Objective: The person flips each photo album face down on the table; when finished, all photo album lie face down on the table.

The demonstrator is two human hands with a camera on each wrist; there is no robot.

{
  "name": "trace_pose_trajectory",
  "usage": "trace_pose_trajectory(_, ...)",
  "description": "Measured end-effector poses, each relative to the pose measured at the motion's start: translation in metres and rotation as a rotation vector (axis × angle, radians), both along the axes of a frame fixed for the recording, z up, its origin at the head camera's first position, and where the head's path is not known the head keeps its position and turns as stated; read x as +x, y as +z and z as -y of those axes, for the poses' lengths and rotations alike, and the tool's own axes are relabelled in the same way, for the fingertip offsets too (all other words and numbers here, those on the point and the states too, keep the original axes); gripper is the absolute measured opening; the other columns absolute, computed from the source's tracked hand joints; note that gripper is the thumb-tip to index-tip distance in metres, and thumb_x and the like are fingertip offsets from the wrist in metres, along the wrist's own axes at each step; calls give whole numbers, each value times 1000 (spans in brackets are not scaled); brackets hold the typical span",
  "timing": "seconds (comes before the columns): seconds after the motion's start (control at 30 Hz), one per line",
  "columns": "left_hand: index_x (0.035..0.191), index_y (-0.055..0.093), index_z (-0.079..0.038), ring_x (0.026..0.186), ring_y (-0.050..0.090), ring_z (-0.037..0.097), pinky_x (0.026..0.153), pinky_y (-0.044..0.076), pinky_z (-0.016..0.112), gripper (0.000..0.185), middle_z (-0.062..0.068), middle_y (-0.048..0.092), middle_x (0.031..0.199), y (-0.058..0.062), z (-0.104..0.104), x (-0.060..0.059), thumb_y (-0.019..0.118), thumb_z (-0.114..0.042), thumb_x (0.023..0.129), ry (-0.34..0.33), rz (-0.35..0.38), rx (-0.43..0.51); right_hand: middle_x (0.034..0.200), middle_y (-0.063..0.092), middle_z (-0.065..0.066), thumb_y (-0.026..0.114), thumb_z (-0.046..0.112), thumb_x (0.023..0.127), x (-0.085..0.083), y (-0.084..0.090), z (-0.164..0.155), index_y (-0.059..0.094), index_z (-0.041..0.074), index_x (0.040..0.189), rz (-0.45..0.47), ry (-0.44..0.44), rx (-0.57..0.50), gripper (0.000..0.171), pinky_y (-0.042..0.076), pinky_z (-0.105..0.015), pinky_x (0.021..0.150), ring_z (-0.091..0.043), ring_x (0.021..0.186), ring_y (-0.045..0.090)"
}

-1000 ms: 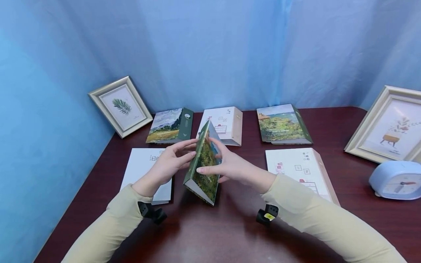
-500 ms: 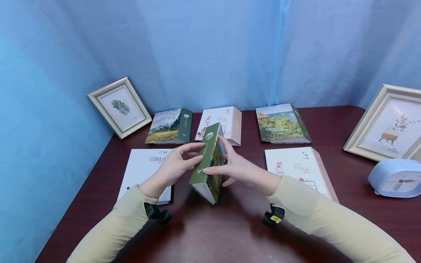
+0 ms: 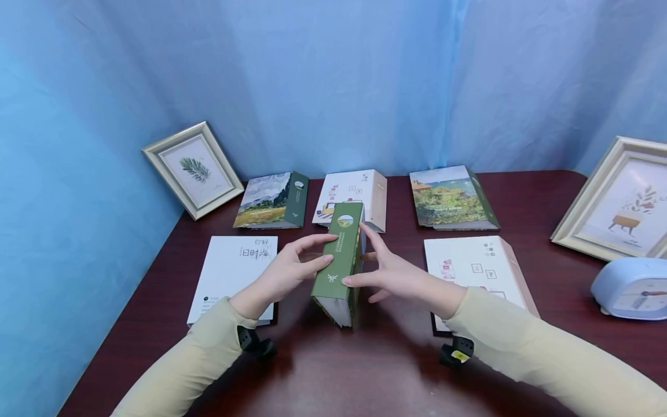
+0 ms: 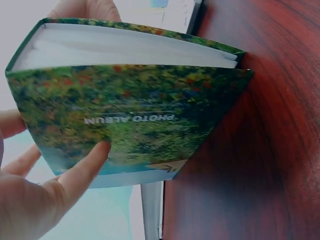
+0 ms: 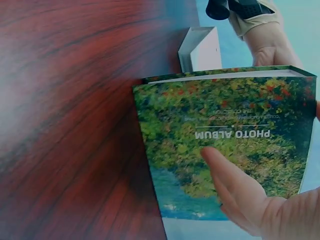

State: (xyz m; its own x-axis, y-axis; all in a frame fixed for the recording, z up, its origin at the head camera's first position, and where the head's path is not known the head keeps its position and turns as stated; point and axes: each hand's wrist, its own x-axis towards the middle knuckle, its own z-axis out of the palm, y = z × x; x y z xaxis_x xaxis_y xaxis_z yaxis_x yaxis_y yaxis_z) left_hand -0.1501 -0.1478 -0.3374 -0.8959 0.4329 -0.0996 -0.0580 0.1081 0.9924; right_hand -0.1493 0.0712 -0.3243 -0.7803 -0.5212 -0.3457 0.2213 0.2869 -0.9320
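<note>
Between my two hands a green photo album [image 3: 344,246] stands on edge with its dark green spine facing up. Its covers carry a painted garden scene and "PHOTO ALBUM" lettering, seen on the album [image 4: 165,97] in the left wrist view and the album [image 5: 220,107] in the right wrist view. My left hand [image 3: 283,269] grips the left side, thumb and index tips at the spine, a finger stretched over the cover. My right hand [image 3: 398,272] holds the right side, thumb at the spine's lower end, other fingers against the cover. The covers spread slightly toward the dark red table.
A white album [image 3: 226,275] lies at left, another white album [image 3: 469,266] at right. Along the back lie a landscape album [image 3: 266,200], a white album [image 3: 346,185] and a garden album [image 3: 448,200]. Picture frames [image 3: 195,168] flank them. A blue clock [image 3: 620,278] stands right.
Held by both hands, the album has turned from a leaning pose with its painted cover showing to spine up. Album and hands have shifted slightly right.
</note>
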Motion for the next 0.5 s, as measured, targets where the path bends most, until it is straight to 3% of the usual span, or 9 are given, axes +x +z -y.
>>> trace_pose_trajectory(0.2, 148, 32, -9, 108, 61, 16, 87, 54, 39, 54, 25, 47, 135, -10, 0, -1, 52, -19, 99, -127, -22, 38, 150, 11, -30, 70, 23, 85, 2, -1, -12, -10, 35, 151, -10, 8, -33, 104, 52, -53, 84, -46, 124, 46)
trace_pose_trajectory(0.37, 150, 30, -14, 127, 48, 30, 94, 50, 41, 60, 18, 38, 146, -15, 2, -4, 56, -25, 97, -191, -105, -42, 150, 13, -31, 71, 19, 84, 4, -1, -19, -6, 30, 152, -45, 0, -67, 103, 52, -47, 89, -43, 125, 47)
trace_pose_trajectory(0.5, 151, 27, -15, 132, 42, 34, 99, 46, 39, 72, 14, 34, 150, -19, 3, -6, 62, -37, 91, -255, -193, -100, 150, 16, -32, 71, 17, 84, 4, 0, -23, -6, 24, 153, -54, 4, -91, 104, 52, -45, 90, -43, 126, 46)
